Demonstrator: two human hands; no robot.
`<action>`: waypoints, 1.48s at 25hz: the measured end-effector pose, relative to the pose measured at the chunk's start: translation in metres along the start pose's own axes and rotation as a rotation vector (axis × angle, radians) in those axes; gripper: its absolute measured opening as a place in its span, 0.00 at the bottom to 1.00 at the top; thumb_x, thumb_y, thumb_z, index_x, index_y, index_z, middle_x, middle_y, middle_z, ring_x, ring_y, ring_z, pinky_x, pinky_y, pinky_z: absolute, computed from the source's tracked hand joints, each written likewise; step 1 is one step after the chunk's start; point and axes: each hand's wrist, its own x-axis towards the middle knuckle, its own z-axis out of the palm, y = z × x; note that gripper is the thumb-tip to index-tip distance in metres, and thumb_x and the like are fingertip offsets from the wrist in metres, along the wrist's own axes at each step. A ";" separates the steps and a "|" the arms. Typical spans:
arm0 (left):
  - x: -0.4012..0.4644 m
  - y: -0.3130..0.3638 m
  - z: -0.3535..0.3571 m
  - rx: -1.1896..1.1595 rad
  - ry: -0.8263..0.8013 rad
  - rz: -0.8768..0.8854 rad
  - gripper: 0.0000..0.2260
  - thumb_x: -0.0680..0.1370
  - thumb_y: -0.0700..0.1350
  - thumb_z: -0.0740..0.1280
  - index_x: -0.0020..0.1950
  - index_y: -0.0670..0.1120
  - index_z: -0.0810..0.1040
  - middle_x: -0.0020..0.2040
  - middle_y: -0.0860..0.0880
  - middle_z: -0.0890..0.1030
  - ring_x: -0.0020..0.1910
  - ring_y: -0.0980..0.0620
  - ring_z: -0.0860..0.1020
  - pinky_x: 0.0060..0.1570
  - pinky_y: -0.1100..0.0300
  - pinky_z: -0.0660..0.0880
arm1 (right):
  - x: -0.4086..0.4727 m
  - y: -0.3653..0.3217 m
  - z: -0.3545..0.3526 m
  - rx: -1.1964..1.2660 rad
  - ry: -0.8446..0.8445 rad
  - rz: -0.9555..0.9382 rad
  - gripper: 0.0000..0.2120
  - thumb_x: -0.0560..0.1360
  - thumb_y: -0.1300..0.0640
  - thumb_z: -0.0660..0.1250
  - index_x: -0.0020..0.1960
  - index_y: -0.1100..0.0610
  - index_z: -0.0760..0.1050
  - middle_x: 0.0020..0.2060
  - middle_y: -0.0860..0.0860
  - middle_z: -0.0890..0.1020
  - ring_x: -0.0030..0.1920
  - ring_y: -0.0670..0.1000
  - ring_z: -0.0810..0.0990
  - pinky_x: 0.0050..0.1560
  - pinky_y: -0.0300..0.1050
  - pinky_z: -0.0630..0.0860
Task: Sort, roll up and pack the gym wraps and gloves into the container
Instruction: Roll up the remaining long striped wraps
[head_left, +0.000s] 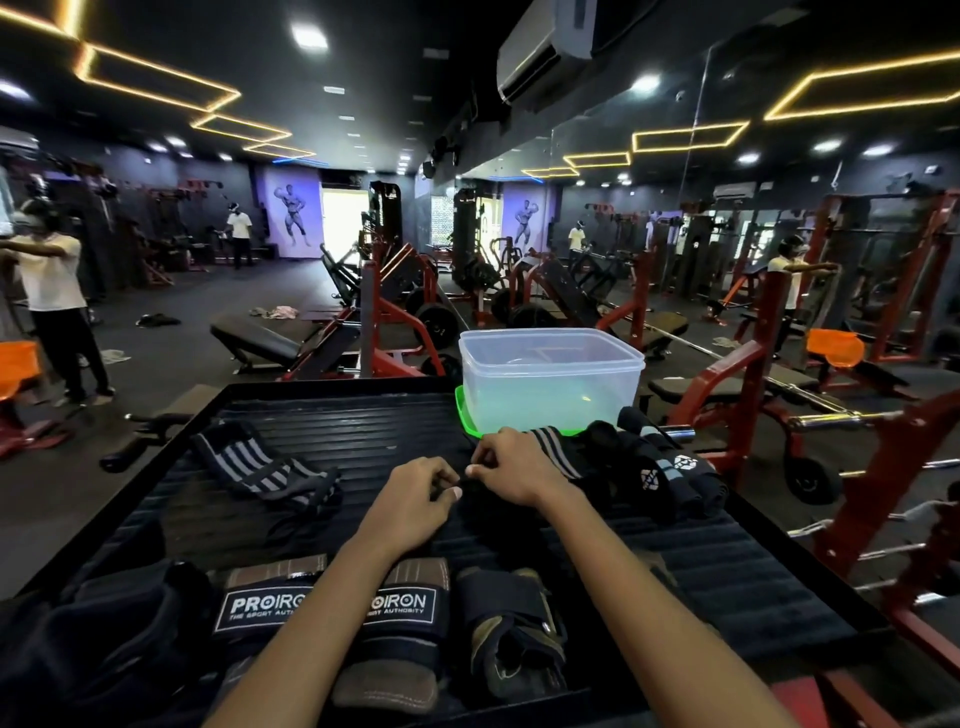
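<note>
Gloves (332, 618) with white lettering are laid along the near edge of the black ribbed table (727, 566); a striped wrap (262, 470) is left loose further back on the left; at the centre a black wrap (470, 493) is pinched between both hands. The left hand (410, 501) is closed on its near end, thumb and fingers curled tight; the right hand (511, 465) is closed on the same piece just beside it. The wrap's length seems to run away to the right, toward a heap of dark wraps (660, 473); rolling would likely proceed that way. The clear container (550, 379) stands empty just behind the right hand, which is nearer it.
</note>
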 end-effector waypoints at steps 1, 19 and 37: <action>0.000 -0.004 -0.002 0.016 0.009 -0.024 0.04 0.76 0.43 0.69 0.49 0.46 0.80 0.44 0.50 0.80 0.43 0.53 0.77 0.43 0.62 0.71 | 0.004 -0.005 0.008 0.051 -0.016 -0.011 0.08 0.74 0.55 0.70 0.49 0.59 0.81 0.49 0.57 0.82 0.51 0.55 0.80 0.53 0.46 0.75; 0.007 -0.024 -0.011 0.100 0.106 -0.148 0.05 0.76 0.45 0.68 0.51 0.47 0.79 0.50 0.50 0.81 0.50 0.51 0.79 0.52 0.54 0.76 | 0.023 -0.012 0.034 -0.208 0.181 0.246 0.15 0.77 0.51 0.65 0.61 0.56 0.73 0.61 0.55 0.74 0.64 0.58 0.71 0.62 0.54 0.69; -0.003 -0.014 -0.006 -0.076 -0.032 -0.211 0.07 0.79 0.49 0.66 0.53 0.47 0.79 0.43 0.55 0.79 0.45 0.57 0.77 0.41 0.69 0.69 | 0.024 0.022 0.021 0.469 0.037 0.524 0.15 0.69 0.58 0.76 0.52 0.60 0.76 0.54 0.59 0.81 0.53 0.57 0.80 0.52 0.46 0.75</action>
